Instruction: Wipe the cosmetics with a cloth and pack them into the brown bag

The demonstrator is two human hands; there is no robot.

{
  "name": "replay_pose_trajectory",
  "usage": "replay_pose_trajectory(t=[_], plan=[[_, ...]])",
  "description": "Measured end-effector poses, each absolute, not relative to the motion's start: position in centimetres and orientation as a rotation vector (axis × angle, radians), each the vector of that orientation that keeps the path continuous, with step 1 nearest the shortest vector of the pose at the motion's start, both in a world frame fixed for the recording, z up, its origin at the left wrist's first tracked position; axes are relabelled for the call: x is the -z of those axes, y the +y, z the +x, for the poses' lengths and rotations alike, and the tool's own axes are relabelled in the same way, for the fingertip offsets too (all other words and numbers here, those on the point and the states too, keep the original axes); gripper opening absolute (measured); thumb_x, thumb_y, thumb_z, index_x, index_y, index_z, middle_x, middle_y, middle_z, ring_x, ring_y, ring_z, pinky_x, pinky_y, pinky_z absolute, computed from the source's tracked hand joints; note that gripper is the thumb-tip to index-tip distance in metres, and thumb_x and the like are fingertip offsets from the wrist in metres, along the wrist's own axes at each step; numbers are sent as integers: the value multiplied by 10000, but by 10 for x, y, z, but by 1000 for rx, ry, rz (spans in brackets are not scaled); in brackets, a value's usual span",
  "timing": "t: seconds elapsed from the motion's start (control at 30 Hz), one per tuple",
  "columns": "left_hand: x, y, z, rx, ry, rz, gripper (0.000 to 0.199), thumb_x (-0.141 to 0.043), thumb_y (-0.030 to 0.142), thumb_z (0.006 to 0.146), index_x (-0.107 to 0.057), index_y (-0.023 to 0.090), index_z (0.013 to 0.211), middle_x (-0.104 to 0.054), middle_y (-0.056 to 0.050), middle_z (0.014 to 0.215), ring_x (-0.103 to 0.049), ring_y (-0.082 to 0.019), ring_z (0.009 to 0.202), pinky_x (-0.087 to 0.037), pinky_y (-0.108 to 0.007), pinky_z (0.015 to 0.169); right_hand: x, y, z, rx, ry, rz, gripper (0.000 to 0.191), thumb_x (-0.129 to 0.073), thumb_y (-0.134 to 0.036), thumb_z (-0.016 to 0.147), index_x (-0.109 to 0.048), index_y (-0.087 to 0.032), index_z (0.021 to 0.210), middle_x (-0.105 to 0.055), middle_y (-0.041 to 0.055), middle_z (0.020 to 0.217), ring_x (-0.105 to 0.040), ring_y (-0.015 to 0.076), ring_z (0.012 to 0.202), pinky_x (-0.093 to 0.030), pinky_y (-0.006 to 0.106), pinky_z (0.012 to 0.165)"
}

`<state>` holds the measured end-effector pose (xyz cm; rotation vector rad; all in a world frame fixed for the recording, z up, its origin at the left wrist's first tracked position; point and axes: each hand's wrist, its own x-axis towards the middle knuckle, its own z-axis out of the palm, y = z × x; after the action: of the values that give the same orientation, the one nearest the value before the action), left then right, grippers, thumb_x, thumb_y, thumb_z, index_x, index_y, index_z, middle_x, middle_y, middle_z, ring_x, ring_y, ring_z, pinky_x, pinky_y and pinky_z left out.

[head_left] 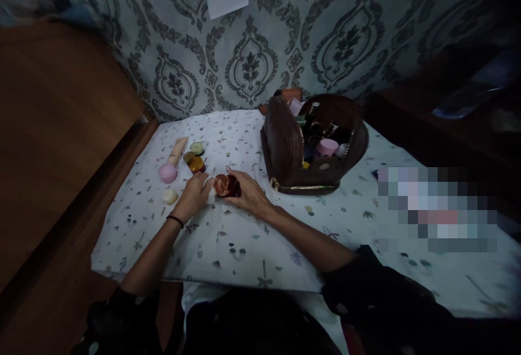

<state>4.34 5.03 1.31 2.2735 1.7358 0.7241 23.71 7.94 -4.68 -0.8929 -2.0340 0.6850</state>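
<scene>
On the patterned white cloth, my right hand is wrapped round the right side of a dark red jar with a copper-coloured top. My left hand is closed on a white tissue or cloth at the jar's left side. Just beyond my left hand sits a gold-topped jar, with a small green-topped jar behind it. To the left lie a beige tube, a pink round item and a small cream-coloured jar.
A brown bag stands unzipped on the right, holding several cosmetics, among them a pink-lidded jar. Patterned wallpaper rises behind the table. A wooden cabinet stands at the left. A pixelated patch covers the right side.
</scene>
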Motion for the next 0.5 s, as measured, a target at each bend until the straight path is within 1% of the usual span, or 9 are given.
replay_pose_trajectory(t=[0.07,0.13,0.23,0.37,0.5], plan=[[-9,45,41,-718,1722,2241,284,-403,336,962,-535,191,756,-583,-38,748,-581,-202,762,-464,-344,748,46,79,237,-681,-2033,-904,770,-830,-344,700,-488,-175,1370,-603,153,1291,-576,292,1189,-449,469,1042],[-5,39,41,-753,1717,2209,270,-414,348,956,-568,180,811,-620,-55,798,-596,-212,803,-472,-356,774,44,79,236,-695,-2032,-931,785,-824,-324,704,-469,-189,1391,-605,140,1290,-578,288,1184,-446,465,1040],[-2,29,44,-818,1715,2172,245,-447,348,947,-607,166,907,-652,-75,878,-607,-222,856,-479,-368,803,39,77,237,-725,-2026,-993,849,-817,-366,706,-414,-222,1440,-610,118,1253,-585,288,1146,-452,469,1016],[-3,18,52,-853,1731,2162,221,-483,335,938,-619,161,950,-637,-72,879,-597,-221,863,-482,-363,795,30,73,236,-714,-2107,-1071,924,-824,-395,693,-372,-223,1481,-595,104,1150,-563,297,1103,-464,455,964],[-7,15,59,-926,1733,2169,171,-505,289,924,-625,174,963,-631,-65,900,-587,-216,883,-487,-360,811,26,71,236,-673,-2243,-1125,912,-814,-422,699,-378,-273,1486,-570,86,1092,-537,309,1086,-472,440,906]])
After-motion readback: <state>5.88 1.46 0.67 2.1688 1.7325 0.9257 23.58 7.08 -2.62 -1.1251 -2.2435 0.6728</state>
